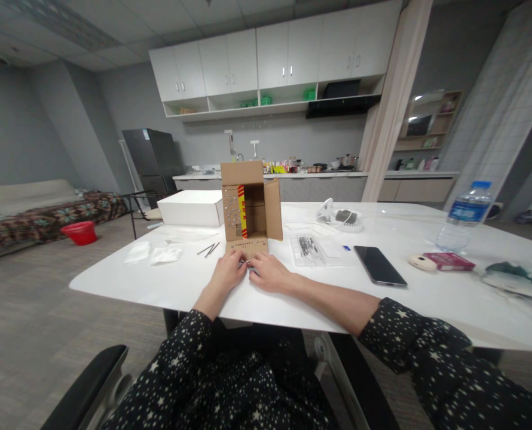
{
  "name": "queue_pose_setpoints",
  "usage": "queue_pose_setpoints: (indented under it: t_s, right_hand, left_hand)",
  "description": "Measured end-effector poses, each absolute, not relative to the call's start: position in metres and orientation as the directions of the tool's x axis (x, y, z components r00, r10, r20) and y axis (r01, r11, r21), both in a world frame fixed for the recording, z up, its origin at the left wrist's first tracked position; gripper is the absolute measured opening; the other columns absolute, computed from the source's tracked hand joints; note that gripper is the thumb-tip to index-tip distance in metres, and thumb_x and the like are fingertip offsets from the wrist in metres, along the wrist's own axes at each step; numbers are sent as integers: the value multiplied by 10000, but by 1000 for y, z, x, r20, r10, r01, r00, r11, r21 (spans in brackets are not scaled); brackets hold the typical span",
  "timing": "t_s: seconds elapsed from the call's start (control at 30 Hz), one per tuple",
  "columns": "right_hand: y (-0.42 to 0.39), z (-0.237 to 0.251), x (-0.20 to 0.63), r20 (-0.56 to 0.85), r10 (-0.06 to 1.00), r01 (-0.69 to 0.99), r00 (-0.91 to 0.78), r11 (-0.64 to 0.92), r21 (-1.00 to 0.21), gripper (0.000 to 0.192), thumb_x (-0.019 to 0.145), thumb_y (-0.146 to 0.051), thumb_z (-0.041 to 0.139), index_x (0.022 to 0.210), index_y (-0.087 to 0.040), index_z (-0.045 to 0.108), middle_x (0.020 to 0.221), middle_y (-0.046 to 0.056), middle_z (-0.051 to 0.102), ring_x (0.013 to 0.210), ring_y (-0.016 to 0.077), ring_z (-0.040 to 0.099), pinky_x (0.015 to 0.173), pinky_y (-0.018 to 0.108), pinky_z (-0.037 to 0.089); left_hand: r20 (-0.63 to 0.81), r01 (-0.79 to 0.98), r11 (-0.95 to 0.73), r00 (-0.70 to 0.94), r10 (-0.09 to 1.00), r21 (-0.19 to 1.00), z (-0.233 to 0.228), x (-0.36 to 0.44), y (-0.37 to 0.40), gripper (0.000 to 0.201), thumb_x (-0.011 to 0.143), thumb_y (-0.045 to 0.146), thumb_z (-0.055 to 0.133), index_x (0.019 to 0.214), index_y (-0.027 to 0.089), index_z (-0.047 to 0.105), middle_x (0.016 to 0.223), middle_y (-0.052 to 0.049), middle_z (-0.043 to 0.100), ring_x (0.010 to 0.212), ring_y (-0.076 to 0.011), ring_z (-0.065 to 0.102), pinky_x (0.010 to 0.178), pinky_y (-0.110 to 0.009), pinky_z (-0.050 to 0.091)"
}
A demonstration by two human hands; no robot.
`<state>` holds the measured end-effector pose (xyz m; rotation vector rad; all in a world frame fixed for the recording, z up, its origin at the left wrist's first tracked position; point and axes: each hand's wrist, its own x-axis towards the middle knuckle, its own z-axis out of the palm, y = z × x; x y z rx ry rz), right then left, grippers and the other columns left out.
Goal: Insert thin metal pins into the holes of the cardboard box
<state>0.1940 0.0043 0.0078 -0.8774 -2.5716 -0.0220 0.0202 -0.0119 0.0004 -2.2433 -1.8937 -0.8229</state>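
Observation:
An open cardboard box (233, 224) stands upright on the table, its inside facing me and a red-and-yellow strip down its front. Small shiny pieces dot its left panel and its lower flap (254, 243), which lies toward me. At that flap's near edge my left hand (228, 270) is closed, fingertips pinched together. My right hand (268, 272) is closed close beside it. A tiny shiny bit shows between the two hands, too small to name. To their left lie thin metal tools (211, 248), and to their right a clear compartment case (309, 251) holds small dark pieces.
A white box (189, 209) sits behind the left hand, with white tissues (166, 255) nearer. Rightward are a phone (379, 266), a small maroon box (449, 261), a water bottle (464, 218) and a white corded device (347, 220). Chair armrests flank me below the table edge.

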Motion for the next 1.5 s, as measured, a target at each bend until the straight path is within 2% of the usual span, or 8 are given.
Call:
queue_pose_setpoints:
  t_s: [0.23,0.37,0.5,0.67,0.9,1.27,1.5]
  right_hand:
    - [5,6,194,392,581,592,-713,799,-105,293,898,-270,485,1091,-142,664,1061,120,630,988,242,553,853,366,449]
    - [4,7,194,394,584,598,-710,795,-101,293,897,-271,496,1106,-138,653,1060,122,626,978,238,550,849,360,445]
    - [2,10,194,385,591,606,-709,789,-95,255,894,-264,503,1042,-132,664,1027,123,622,958,233,549,837,351,442]
    - [3,10,194,387,583,603,-715,793,-81,258,890,-265,502,1026,-124,670,1007,121,629,965,232,551,846,348,438]
    - [4,9,194,385,579,601,-719,796,-75,248,887,-261,509,1006,-121,676,1004,119,626,950,223,554,845,344,436]
    - [4,9,194,378,580,599,-722,797,-79,267,897,-272,500,1024,-126,684,1008,116,621,943,224,543,834,349,430]
    - [3,10,195,375,585,602,-719,794,-85,257,899,-272,500,1021,-130,676,1011,112,617,957,227,540,845,355,428]
  left_hand:
    - [435,944,-209,81,897,257,2,22,-13,128,888,254,537,920,195,645,996,-80,645,962,-235,627,871,-374,489]
    - [478,942,-217,71,876,258,5,23,-13,155,907,239,494,957,191,632,1025,-96,628,991,-248,616,875,-392,490]
    - [520,963,-191,66,851,190,10,26,-14,190,873,190,518,1044,194,601,1125,-122,605,1079,-280,577,892,-411,480]
    - [497,975,-188,105,861,121,11,30,-14,212,899,222,493,1094,188,568,1219,-143,584,1144,-310,537,891,-434,466]
    - [502,972,-202,117,857,118,11,32,-10,243,924,173,418,1128,183,550,1228,-145,617,1189,-291,533,949,-445,439]
    - [501,968,-228,148,853,103,6,31,-2,328,922,151,413,1224,160,542,1293,-173,621,1230,-301,554,975,-448,443]
    - [463,962,-254,179,868,102,7,33,-1,348,900,117,427,1211,159,579,1326,-168,618,1253,-296,559,1040,-451,431]
